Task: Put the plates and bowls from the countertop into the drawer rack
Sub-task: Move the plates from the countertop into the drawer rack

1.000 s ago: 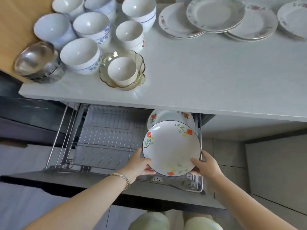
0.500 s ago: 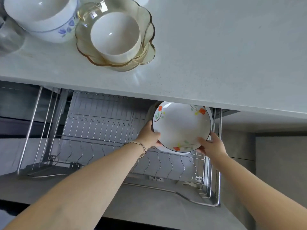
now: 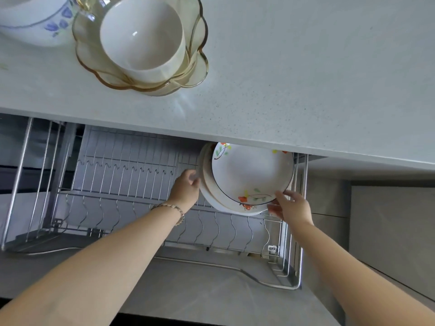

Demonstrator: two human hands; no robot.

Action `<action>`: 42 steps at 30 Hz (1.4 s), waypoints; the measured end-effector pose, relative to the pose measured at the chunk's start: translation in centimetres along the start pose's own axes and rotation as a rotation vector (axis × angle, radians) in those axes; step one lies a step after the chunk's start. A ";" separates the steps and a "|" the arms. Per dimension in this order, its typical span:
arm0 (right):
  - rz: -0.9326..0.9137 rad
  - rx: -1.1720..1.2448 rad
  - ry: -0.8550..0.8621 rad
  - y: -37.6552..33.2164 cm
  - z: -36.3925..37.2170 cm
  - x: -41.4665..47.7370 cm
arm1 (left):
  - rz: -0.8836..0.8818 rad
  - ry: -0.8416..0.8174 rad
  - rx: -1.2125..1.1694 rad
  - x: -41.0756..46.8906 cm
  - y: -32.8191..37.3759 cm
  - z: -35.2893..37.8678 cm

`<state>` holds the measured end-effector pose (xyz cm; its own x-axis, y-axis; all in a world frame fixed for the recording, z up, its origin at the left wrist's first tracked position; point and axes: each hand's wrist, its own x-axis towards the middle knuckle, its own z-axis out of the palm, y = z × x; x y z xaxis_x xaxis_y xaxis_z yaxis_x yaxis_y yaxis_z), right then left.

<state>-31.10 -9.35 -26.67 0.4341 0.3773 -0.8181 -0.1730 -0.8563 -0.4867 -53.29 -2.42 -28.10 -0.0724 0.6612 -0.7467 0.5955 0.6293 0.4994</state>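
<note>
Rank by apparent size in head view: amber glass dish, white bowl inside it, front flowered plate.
1. Amber glass dish, largest.
2. White bowl and flowered plate look alike; bowl nearer the camera, so unranked.

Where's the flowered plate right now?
Head view, right of centre: flowered plate stands at the right end of the rack, under the countertop edge, before another plate.

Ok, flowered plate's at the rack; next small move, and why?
Probably settle the flowered plate into a rack slot, then release: it stands before the rear plate, the right hand pinches its lower rim, the left hand is at the left edge.
</note>
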 end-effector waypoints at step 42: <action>-0.512 -0.744 0.003 -22.7 -45.2 -7.8 | 0.439 -0.085 0.261 -27.4 39.3 18.2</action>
<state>9.44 -8.84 4.58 0.3031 0.7752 -0.5543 0.6583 -0.5908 -0.4664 -13.37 -3.19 3.98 0.2885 0.7975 -0.5299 0.7357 0.1696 0.6558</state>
